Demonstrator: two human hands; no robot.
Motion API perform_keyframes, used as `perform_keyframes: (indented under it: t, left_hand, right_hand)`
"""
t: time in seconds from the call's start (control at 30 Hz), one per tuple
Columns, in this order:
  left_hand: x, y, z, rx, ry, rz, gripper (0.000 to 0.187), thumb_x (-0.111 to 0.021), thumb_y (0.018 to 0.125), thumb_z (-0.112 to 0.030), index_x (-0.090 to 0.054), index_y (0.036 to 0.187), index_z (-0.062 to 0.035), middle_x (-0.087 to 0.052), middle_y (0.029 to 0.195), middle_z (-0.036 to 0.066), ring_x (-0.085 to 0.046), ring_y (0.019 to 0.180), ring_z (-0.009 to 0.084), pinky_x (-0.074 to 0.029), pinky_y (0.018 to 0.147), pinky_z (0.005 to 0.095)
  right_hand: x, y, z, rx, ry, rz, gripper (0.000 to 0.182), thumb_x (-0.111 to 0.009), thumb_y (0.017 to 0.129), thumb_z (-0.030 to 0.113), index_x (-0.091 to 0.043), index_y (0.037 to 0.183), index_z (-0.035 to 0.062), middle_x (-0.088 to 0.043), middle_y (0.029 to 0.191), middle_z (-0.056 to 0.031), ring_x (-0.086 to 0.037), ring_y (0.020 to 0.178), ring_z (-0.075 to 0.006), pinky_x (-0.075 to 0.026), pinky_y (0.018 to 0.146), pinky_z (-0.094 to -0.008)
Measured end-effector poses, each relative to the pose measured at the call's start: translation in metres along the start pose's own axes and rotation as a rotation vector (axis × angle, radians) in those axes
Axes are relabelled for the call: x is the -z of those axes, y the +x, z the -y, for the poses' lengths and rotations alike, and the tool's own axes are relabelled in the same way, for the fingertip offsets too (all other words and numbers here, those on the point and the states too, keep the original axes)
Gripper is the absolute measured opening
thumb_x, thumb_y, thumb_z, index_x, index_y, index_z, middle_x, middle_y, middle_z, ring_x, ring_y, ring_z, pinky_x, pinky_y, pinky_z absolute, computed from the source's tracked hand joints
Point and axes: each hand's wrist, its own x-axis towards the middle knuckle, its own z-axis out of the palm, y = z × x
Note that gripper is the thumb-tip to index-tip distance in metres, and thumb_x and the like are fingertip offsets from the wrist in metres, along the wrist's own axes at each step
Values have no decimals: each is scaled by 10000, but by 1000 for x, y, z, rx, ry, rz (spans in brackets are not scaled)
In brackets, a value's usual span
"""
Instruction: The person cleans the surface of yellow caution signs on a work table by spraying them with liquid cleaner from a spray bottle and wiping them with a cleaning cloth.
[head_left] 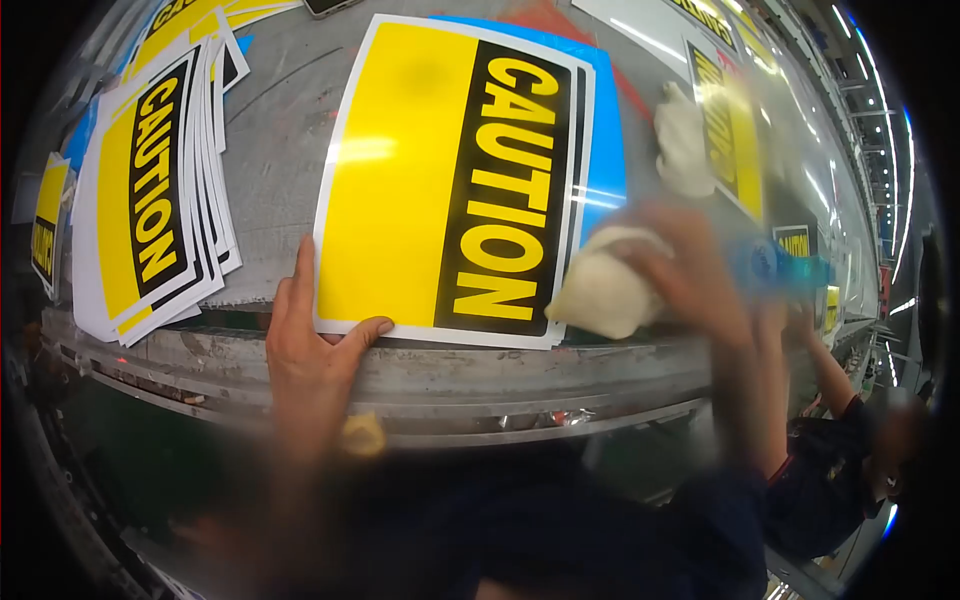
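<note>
A yellow and black CAUTION sign (400,190) lies face up at the table's near edge, on other sheets, with a blue sheet (608,130) showing beyond its right side. My left hand (312,340) rests at the sign's lower left corner, fingers along the left edge and thumb on the bottom border, spread apart. Blurred by motion, my right hand (680,260) grips a cream cloth (608,285) at the sign's lower right corner.
A stack of CAUTION signs (125,200) lies at left. Another pale cloth (685,140) and more signs (725,130) lie at right. A blurred blue-capped bottle (765,265) stands near the right hand. A co-worker (825,470) is at far right. A metal rail (450,385) borders the table.
</note>
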Motion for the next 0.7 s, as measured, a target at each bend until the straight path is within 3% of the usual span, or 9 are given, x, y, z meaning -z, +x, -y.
perform_keyframes:
  t: [0.13,0.23,0.37,0.47,0.53,0.6,0.63,0.67,0.7]
  left_hand:
    - [1,-1,-2,24,-35,18,1062,-980,786,-129,-433,1687,1,-651,1451,268,-678,1327,362,-535,1137,482]
    - [2,-1,0,1,-61,14,1060,-979,784,-131,-436,1684,3,-651,1451,274,-673,1334,367,-531,1137,486]
    - [2,-1,2,-45,-46,5,1073,-987,773,-151,-435,1677,18,-651,1426,276,-670,1327,387,-531,1135,484]
    - [3,0,0,-9,-31,20,1067,-983,777,-148,-432,1674,28,-647,1431,278,-671,1321,389,-530,1133,472]
    - [4,-2,-2,-24,-32,13,1055,-973,790,-135,-427,1676,34,-654,1380,263,-679,1290,379,-533,1109,464]
    - [3,-3,2,-42,-37,8,1056,-970,795,-132,-421,1681,34,-655,1353,255,-683,1271,372,-534,1098,463]
    - [1,-3,0,-53,-62,-2,1060,-967,801,-129,-412,1689,32,-656,1295,235,-690,1225,364,-542,1072,466]
    - [1,-4,0,-35,-56,11,1064,-970,800,-135,-411,1689,33,-656,1284,231,-691,1211,363,-544,1061,464]
    - [2,-4,0,-21,-48,23,1068,-973,799,-140,-410,1690,33,-656,1272,228,-691,1197,361,-546,1051,463]
  right_hand:
    - [-19,14,6,-59,393,177,303,-787,1014,141,-755,1283,5,-789,1149,-152,-747,1101,-193,-572,971,-352]
    - [-29,23,21,-71,315,107,444,-830,990,190,-707,1381,19,-763,1277,-187,-735,1207,-272,-564,1027,-392]
    - [-40,32,9,91,-20,-285,602,-870,949,209,-637,1474,29,-673,1481,-217,-633,1392,-417,-494,1171,-469]
    - [-74,15,15,204,-223,-298,640,-851,963,232,-603,1517,30,-626,1546,-205,-534,1509,-422,-410,1260,-498]
    - [-105,14,26,161,-392,121,724,-732,1041,400,-490,1630,57,-473,1688,-196,-332,1640,-453,-265,1310,-654]
    - [-120,26,-5,352,-598,18,721,-715,1036,347,-449,1657,95,-416,1743,-209,-269,1677,-437,-189,1342,-663]
    - [-104,48,-17,228,-552,-12,660,-617,1089,360,-438,1674,114,-422,1733,-208,-282,1665,-458,-178,1327,-707]
    - [-86,74,-35,282,-760,-196,609,-575,1126,400,-497,1628,64,-497,1638,-229,-392,1583,-477,-320,1238,-704]
    - [-79,99,-69,305,-758,-416,554,-602,1117,333,-529,1578,35,-552,1536,-230,-447,1524,-485,-350,1201,-699]
